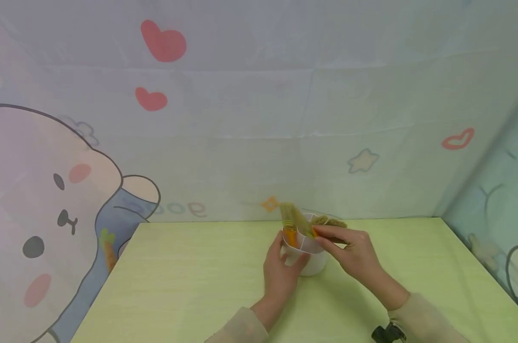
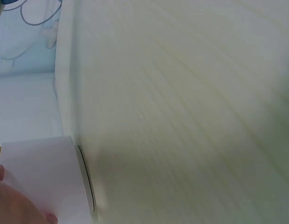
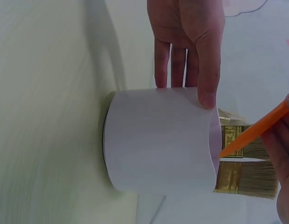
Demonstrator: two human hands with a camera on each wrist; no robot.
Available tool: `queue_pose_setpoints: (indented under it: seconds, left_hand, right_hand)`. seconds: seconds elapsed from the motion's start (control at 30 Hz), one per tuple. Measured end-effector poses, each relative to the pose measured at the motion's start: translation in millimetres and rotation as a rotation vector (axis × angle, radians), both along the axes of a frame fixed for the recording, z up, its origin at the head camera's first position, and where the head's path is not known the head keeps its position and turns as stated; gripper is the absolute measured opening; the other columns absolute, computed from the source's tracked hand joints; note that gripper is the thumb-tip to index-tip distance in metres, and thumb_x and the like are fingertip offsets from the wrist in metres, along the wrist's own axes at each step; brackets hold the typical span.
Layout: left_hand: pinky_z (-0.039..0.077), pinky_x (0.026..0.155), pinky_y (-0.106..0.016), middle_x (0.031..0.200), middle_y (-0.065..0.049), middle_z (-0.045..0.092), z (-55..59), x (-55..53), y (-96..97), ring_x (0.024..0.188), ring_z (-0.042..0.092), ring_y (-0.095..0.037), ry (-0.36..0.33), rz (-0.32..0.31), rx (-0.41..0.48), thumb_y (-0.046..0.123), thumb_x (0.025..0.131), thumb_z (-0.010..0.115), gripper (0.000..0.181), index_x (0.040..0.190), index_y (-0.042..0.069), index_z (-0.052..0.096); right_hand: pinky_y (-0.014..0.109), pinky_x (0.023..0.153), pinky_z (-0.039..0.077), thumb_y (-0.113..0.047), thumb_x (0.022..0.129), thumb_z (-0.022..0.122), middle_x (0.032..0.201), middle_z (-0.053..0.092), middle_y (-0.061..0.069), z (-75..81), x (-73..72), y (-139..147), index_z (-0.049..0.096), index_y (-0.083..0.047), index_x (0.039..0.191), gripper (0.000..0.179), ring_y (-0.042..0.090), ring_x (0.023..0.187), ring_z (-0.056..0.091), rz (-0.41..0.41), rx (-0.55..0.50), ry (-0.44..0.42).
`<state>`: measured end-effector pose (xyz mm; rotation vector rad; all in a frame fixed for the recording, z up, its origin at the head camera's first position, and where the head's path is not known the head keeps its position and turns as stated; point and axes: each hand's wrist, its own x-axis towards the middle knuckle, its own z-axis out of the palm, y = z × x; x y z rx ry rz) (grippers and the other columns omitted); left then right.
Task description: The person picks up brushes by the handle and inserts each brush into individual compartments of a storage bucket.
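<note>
A white round container with thin dividers inside stands upright on the table. My left hand grips its near left side, thumb at the rim and fingers around the wall, as the right wrist view shows. Between thumb and fingers, my right hand pinches a paintbrush by its orange handle. That handle slants down, its end right at the container's mouth. Another paintbrush stands bristles up in the container's left part. Tan bristles show behind the right rim. The left wrist view catches only the container's wall and some fingers.
The pale yellow-green table runs back to a cloth backdrop printed with hearts and a bear. A side cloth hangs along the right edge. A dark device is strapped at the right wrist.
</note>
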<state>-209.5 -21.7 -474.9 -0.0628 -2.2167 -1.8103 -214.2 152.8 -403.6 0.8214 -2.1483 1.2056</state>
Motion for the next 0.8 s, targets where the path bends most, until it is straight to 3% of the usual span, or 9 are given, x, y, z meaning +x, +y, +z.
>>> queue_pose_setpoints:
  seconds: [0.33, 0.6, 0.8]
  left_hand:
    - [0.046, 0.102, -0.044, 0.147, -0.009, 0.044, 1.4, -0.3, 0.1, 0.134, 0.043, -0.027, -0.008, -0.002, -0.006, 0.027, 0.080, 0.080, 0.079, 0.145, 0.008, 0.040]
    - [0.048, 0.100, -0.043, 0.146, -0.011, 0.044, 1.0, 0.1, -0.9, 0.133, 0.044, -0.028, 0.020, -0.004, -0.004, 0.026, 0.079, 0.080, 0.080, 0.145, 0.006, 0.041]
    - [0.049, 0.100, -0.042, 0.145, -0.011, 0.045, 1.5, 0.1, -1.1, 0.132, 0.045, -0.028, 0.036, -0.002, -0.001, 0.025, 0.078, 0.080, 0.080, 0.144, 0.005, 0.041]
  right_hand:
    - [0.022, 0.070, 0.059, 0.000, 0.079, 0.075, 0.102, 0.073, 0.006, -14.3, -10.8, -9, 0.073, -0.009, 0.111, 0.033, 0.008, 0.086, 0.070, -0.019, -0.054, -0.013]
    - [0.019, 0.060, 0.056, -0.003, 0.073, 0.081, 0.098, 0.074, 0.004, -30.5, -15.8, -10, 0.074, -0.010, 0.108, 0.037, 0.008, 0.071, 0.070, -0.107, 0.063, 0.158]
    - [0.016, 0.059, 0.055, -0.004, 0.072, 0.082, 0.093, 0.075, 0.001, -41.3, -20.6, -12, 0.074, -0.010, 0.105, 0.035, 0.007, 0.066, 0.068, -0.145, 0.063, 0.184]
